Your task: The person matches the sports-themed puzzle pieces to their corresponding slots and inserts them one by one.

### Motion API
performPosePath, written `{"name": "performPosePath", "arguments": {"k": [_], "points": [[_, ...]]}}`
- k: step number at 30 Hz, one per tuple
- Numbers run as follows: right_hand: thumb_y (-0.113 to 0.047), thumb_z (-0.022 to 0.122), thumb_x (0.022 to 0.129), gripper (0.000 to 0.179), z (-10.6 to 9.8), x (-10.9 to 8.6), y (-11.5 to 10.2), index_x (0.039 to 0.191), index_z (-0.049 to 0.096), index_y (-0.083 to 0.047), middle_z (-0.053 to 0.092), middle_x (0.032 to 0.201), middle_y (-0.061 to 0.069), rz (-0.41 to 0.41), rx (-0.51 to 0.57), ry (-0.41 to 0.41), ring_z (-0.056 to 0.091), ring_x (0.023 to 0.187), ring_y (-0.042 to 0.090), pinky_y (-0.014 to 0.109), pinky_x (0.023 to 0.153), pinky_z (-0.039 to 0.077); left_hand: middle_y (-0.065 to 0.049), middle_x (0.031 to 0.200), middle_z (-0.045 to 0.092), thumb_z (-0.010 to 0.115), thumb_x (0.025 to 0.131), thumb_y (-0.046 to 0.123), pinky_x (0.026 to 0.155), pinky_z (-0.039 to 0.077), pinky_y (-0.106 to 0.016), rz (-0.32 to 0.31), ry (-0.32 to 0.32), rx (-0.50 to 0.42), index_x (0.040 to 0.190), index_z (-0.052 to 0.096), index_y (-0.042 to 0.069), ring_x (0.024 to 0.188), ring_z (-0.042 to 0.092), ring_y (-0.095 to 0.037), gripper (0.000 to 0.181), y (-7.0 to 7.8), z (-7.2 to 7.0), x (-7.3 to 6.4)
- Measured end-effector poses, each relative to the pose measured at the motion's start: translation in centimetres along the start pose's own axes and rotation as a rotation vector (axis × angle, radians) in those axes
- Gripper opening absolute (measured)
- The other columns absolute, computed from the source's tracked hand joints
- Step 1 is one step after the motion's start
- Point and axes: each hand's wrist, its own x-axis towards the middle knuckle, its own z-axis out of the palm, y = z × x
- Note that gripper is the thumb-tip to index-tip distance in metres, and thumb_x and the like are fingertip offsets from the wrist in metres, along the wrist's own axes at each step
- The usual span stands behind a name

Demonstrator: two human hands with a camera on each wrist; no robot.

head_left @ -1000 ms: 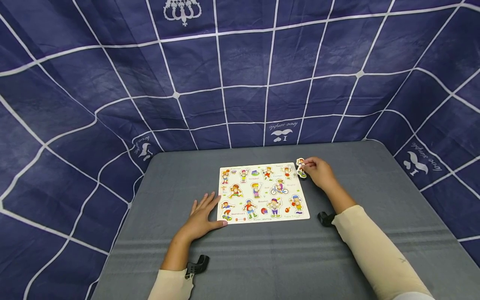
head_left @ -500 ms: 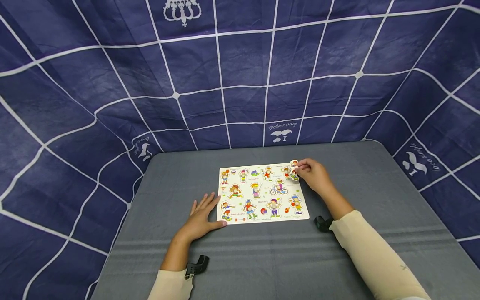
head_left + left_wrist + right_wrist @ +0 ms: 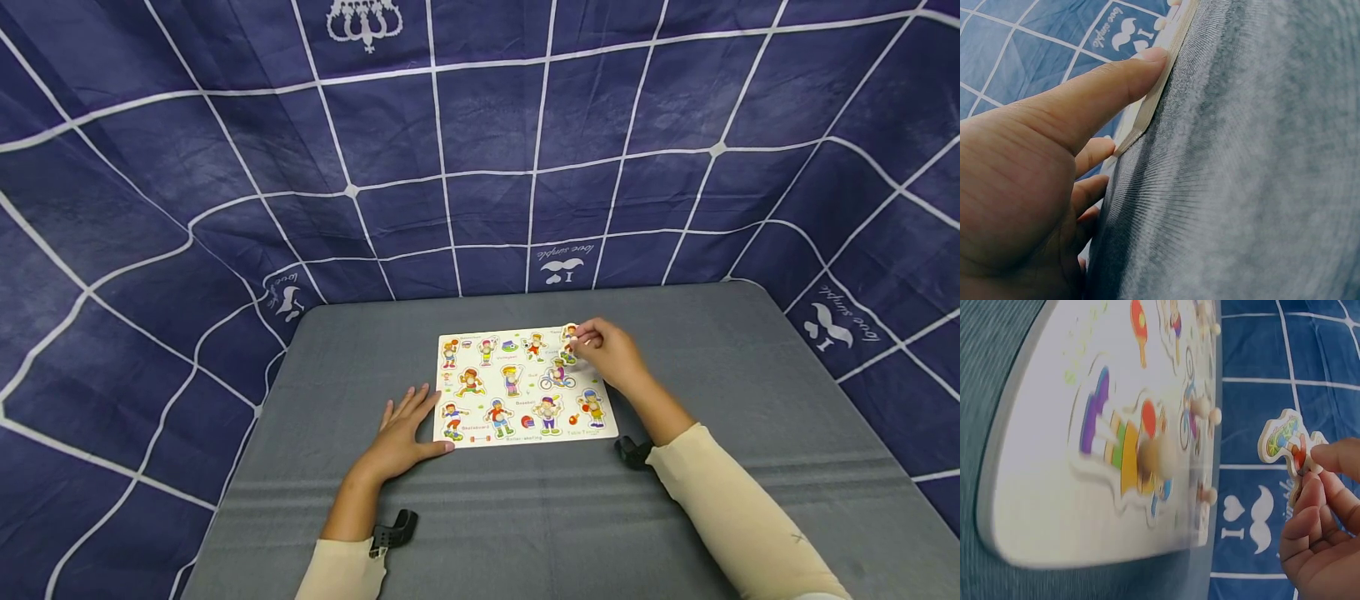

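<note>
A white puzzle board [image 3: 476,406] lies on the grey surface, with several knobbed pieces showing sporty figures set in it. Between thumb and fingers, my right hand [image 3: 611,354] pinches a loose figure-shaped puzzle piece [image 3: 567,356] over the board's far right corner. The right wrist view shows that puzzle piece [image 3: 1284,439] raised off the board, with red and green parts on its printed face. At the board's near left corner, my left hand [image 3: 401,437] rests with fingers spread; its thumb [image 3: 1110,87] lies along the board's edge.
A grey cloth-covered table [image 3: 525,533] carries the board. Dark blue curtain [image 3: 487,125] with white grid lines stands behind it and along both sides. Black wrist devices [image 3: 395,531] sit beside both sleeves.
My right hand has moved left with the puzzle piece, from beyond the board's right edge to over its far right corner. My left hand has stayed put.
</note>
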Motion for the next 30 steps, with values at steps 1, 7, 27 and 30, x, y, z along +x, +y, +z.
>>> {"name": "performPosePath", "arguments": {"k": [1,7,27,30], "points": [[-0.018,0.072,0.093,0.018,0.2,0.0,-0.1,0.105,0.068,-0.005,0.067,0.094,0.008,-0.002,0.001,-0.001,0.057,0.078,0.013,0.019,0.065,0.045,-0.005,0.171,0.018,0.081,0.081,0.052,0.126,-0.005,-0.06,-0.001,-0.001,0.001,0.161,0.031,0.021,0.16,0.006,-0.031,0.1,0.0,0.0,0.0],[-0.015,0.073,0.092,0.016,1.2,-0.2,-0.9,0.103,0.068,-0.004,0.068,0.092,0.009,-0.018,0.047,-0.012,0.057,0.076,0.013,0.018,0.065,0.046,-0.005,0.171,0.017,0.081,0.081,0.052,0.126,-0.006,-0.059,-0.003,-0.002,0.002,0.161,0.03,0.021,0.16,0.005,-0.031,0.1,0.1,-0.1,0.0],[-0.012,0.075,0.091,0.012,4.7,-1.8,-2.9,0.1,0.068,-0.008,0.065,0.087,0.005,-0.043,0.171,-0.064,0.055,0.074,0.013,0.019,0.064,0.046,-0.006,0.171,0.018,0.081,0.081,0.051,0.126,-0.005,-0.06,0.001,-0.001,-0.005,0.161,0.031,0.02,0.16,0.006,-0.032,0.099,0.2,-0.1,-0.1],[-0.014,0.075,0.091,0.013,5.1,-2.0,-3.4,0.1,0.068,-0.01,0.066,0.088,0.004,-0.033,0.17,-0.08,0.054,0.075,0.014,0.019,0.065,0.045,-0.006,0.171,0.017,0.081,0.081,0.052,0.126,-0.006,-0.06,0.002,-0.003,-0.002,0.161,0.03,0.021,0.16,0.006,-0.032,0.099,0.1,-0.1,-0.1]]}}
